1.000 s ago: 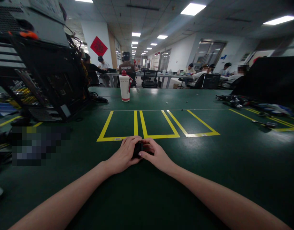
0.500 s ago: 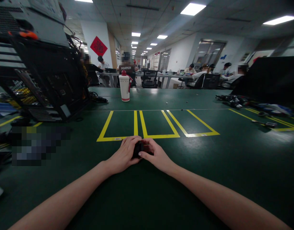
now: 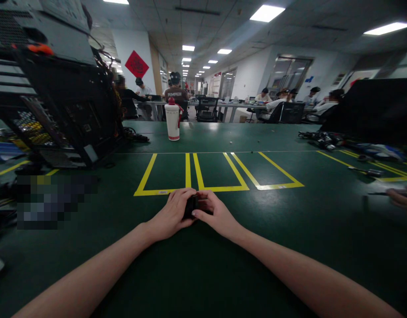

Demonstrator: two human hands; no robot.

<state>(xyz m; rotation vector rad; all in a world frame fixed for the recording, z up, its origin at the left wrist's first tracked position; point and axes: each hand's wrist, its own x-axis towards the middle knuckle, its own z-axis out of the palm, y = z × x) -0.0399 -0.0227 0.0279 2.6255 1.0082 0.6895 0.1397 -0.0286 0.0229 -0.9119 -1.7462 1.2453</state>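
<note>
Between my two hands, just in front of the yellow tape lines, is a small black block-like object (image 3: 190, 206); its kind I cannot make out. My left hand (image 3: 174, 211) is curved over its left side and top, fingers closed round it. From the right, my right hand (image 3: 214, 213) grips it with the thumb near its front edge and the fingers behind. Much of the object is hidden by the hands. It is low at the green table (image 3: 203, 269); whether it touches the surface cannot be seen.
Yellow tape outlines (image 3: 219, 189) lie ahead. A white bottle with a red lid (image 3: 173, 121) stands beyond. A black computer case (image 3: 80, 119) is at left. At right are tools and cables (image 3: 322, 139), and another person's hand (image 3: 402, 198) with a thin dark tool.
My hands and the black object have not visibly moved. Another person's hand with a thin dark tool has come into view at the right edge.
</note>
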